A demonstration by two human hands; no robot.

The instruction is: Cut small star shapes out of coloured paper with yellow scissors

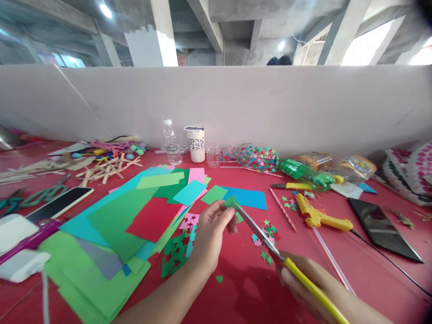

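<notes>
My left hand [213,231] pinches a small piece of green paper [231,201] between thumb and fingers, above the middle of the table. In my right hand [305,281] is a pair of yellow-handled scissors [258,231], with the blades pointing up and left. Their tips meet the green paper's edge; the blades look almost closed. Below lies a small green scrap [219,279]. Green paper with star-shaped holes [175,254] is just left of my left wrist. Cut-out stars [266,256] lie scattered beyond the scissors.
Coloured paper sheets [118,220] overlap on the left, near a phone [64,202]. A yellow glue gun [320,218], a box cutter [292,186] and a black tablet-like device [381,229] lie right. A water bottle [173,146] and white cup [195,146] stand by the partition [216,99].
</notes>
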